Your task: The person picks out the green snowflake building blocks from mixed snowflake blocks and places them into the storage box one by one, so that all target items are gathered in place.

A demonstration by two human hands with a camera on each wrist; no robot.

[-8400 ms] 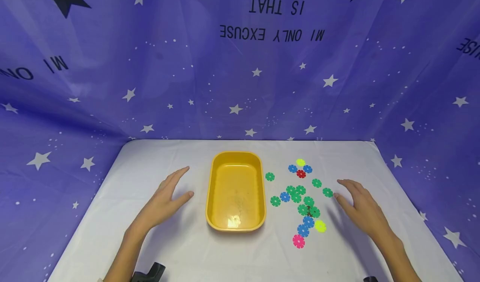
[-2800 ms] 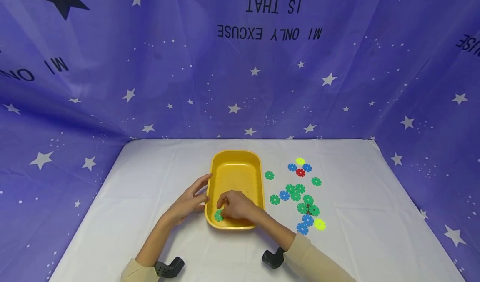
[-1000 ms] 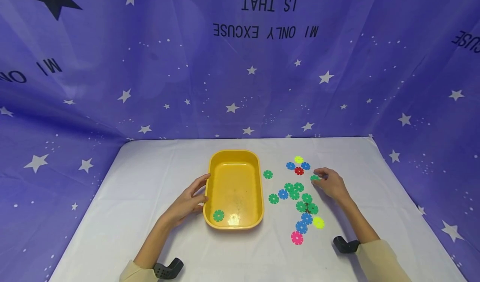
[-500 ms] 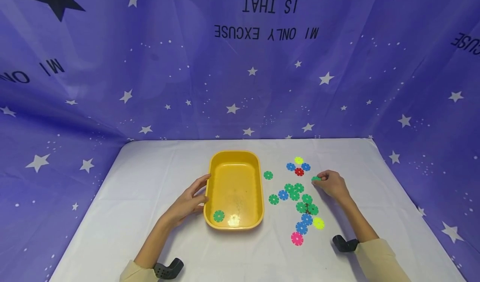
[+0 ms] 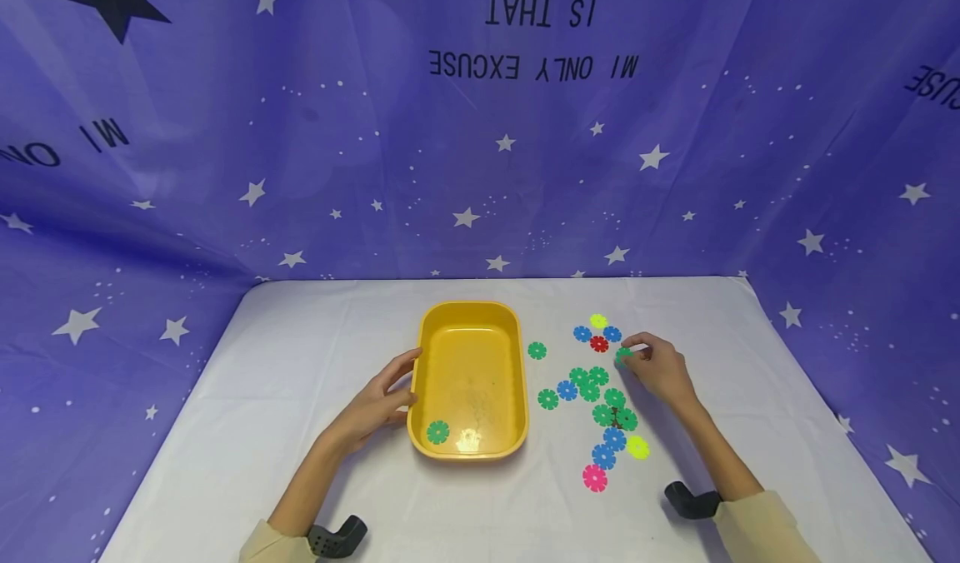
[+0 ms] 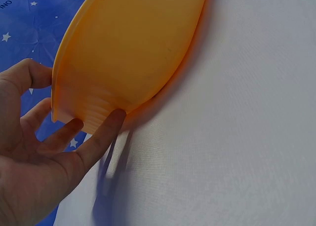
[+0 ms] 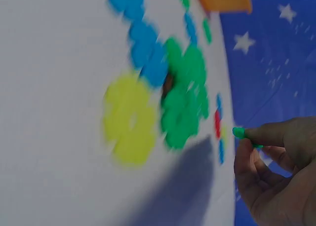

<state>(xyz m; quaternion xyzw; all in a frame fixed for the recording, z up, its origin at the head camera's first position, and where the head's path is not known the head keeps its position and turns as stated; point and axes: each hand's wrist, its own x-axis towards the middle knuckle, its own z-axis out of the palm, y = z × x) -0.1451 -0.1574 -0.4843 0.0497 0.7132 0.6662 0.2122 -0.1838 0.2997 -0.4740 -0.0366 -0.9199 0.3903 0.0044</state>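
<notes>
In the head view, my left hand [image 5: 375,401] rests at the left side of a yellow plastic tray [image 5: 521,380]. The left wrist view shows its spread fingertips touching the tray's outer wall [image 6: 133,43]. A green notched snowflake disc [image 5: 438,432] lies in the tray's near left corner. Over to the right, my right hand [image 5: 662,370] pinches another green snowflake disc [image 5: 622,356] between thumb and finger. In the right wrist view this disc [image 7: 239,132] is mostly hidden by the fingers, and its shadow falls on the tablecloth.
Right of the tray lie several snowflake discs: overlapping green ones [image 5: 590,391], blue ones [image 5: 603,457], a pink one [image 5: 595,478], yellow ones [image 5: 637,447] and a red one [image 5: 599,344]. A starry purple curtain [image 5: 472,171] surrounds the white table [image 5: 315,321].
The left hand has come to the tray's side. One green disc has gone into the tray. The right hand has returned to the right, picked up another green disc and shifted slightly left.
</notes>
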